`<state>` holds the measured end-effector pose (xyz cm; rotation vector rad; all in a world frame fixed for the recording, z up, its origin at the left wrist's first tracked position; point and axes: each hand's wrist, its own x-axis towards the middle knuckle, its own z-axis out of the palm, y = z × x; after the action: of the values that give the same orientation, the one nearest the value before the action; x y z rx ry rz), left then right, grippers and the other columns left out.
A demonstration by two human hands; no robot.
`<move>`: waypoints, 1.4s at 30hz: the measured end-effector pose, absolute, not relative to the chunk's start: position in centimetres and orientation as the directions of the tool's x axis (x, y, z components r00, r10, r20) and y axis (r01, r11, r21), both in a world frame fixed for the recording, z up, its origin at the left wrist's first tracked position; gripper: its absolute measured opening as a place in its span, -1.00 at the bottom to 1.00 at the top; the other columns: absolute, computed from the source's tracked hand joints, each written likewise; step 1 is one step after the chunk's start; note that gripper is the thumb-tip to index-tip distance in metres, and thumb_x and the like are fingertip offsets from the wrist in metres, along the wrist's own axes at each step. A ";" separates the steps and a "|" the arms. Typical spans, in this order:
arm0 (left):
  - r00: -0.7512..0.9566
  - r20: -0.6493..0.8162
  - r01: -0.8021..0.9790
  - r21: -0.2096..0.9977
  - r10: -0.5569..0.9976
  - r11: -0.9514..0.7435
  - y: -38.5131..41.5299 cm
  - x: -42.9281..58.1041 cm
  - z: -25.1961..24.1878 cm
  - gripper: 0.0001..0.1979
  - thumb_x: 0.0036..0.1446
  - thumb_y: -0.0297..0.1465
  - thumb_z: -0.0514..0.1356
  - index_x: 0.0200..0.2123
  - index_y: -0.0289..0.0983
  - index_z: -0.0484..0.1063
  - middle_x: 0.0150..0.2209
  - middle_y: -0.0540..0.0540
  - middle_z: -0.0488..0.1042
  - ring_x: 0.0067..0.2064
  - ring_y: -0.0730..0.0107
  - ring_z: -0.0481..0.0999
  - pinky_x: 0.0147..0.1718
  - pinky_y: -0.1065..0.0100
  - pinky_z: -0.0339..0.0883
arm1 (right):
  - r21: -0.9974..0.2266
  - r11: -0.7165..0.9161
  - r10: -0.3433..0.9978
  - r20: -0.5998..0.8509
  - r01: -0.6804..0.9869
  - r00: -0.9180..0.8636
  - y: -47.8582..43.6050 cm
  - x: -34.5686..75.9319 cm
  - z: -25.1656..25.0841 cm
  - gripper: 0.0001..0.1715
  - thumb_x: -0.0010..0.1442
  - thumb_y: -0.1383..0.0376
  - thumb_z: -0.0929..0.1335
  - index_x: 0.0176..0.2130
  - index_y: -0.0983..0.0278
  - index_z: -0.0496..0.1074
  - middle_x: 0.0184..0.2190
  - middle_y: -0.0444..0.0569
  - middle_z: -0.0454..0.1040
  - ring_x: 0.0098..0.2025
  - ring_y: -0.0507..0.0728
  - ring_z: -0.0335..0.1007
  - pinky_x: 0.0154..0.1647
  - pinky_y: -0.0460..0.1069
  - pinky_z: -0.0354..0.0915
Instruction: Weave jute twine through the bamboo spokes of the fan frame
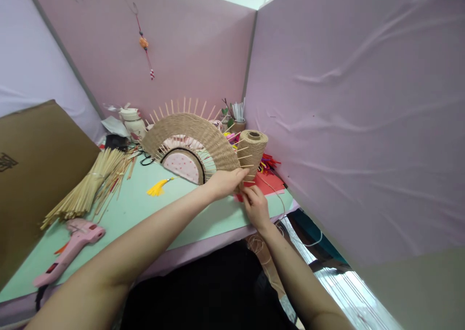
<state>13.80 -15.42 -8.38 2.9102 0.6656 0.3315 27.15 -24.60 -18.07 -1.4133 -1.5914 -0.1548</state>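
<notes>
A half-round fan frame of thin sticks, woven with brown twine, stands on the table with its stick ends pointing outward. At its base is a pale pink half-disc with red dots and a dark rim. My left hand is closed on the fan's lower right end, its thumb along the outer sticks. Just below, my right hand pinches close to that same end, fingers bent together; what lies between them is hidden. A cone of twine stands right behind the hands, and a loose strand curves down over the table edge.
Left on the green tabletop lie a bundle of sticks, a pink glue gun and a yellow tassel. A cardboard sheet leans at far left. Behind are a white jar and a pot. Red paper lies at right.
</notes>
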 end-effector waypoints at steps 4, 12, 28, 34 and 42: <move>0.921 0.101 0.377 0.018 0.377 -0.926 -14.5 15.2 -7.9 -0.64 0.20 -0.46 0.00 0.07 -0.23 0.28 0.06 -0.20 0.34 -0.24 0.29 0.56 -0.37 0.34 0.33 | -0.511 0.310 0.698 0.695 0.802 0.173 -24.5 27.3 -18.5 -0.76 0.30 0.34 0.22 -0.16 0.30 0.45 -0.31 0.05 0.42 -0.24 0.14 0.36 -0.19 0.03 0.34; 0.929 0.153 0.335 0.047 0.338 -0.941 -13.2 16.4 -8.8 -0.84 0.20 -0.40 0.05 -0.20 -0.27 0.37 -0.19 -0.12 0.42 -0.22 0.28 0.50 -0.37 0.35 0.26 | -0.515 0.302 0.698 0.693 0.802 0.182 -26.0 27.4 -18.0 -0.74 0.30 0.33 0.23 -0.09 0.28 0.45 -0.25 0.05 0.46 -0.19 0.13 0.39 -0.12 0.03 0.33; 0.859 0.196 0.469 0.066 0.473 -0.880 -14.4 16.5 -9.1 -0.77 0.27 -0.37 -0.05 -0.17 -0.25 0.38 -0.14 -0.12 0.45 -0.24 0.31 0.50 -0.36 0.35 0.28 | -0.501 0.129 0.745 0.619 0.856 0.250 -27.9 28.7 -17.2 -0.74 0.28 0.28 0.24 -0.21 0.28 0.49 -0.35 0.03 0.45 -0.26 0.15 0.35 -0.18 0.04 0.28; 0.845 0.208 0.468 0.158 0.492 -0.870 -14.8 15.7 -9.4 -0.66 0.26 -0.37 -0.03 0.09 -0.14 0.27 0.04 -0.13 0.36 -0.18 0.30 0.51 -0.30 0.35 0.32 | -0.468 0.210 0.766 0.624 0.859 0.152 -28.1 26.6 -17.2 -0.75 0.30 0.32 0.22 -0.19 0.27 0.47 -0.33 0.04 0.47 -0.25 0.15 0.37 -0.16 0.04 0.30; 0.922 0.162 0.340 0.100 0.352 -0.935 -15.1 14.4 -10.3 -0.71 0.19 -0.33 0.05 -0.06 -0.13 0.44 0.32 -0.09 0.02 0.01 0.14 0.42 -0.08 0.23 0.28 | -0.526 0.229 0.801 0.579 0.819 0.148 -28.2 27.7 -17.9 -0.77 0.29 0.32 0.23 -0.22 0.27 0.47 -0.33 0.02 0.47 -0.23 0.14 0.37 -0.16 0.03 0.30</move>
<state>14.36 -15.13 -10.34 3.0106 0.5424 0.2736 27.67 -28.24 -17.95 -1.5462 -1.6248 -0.0254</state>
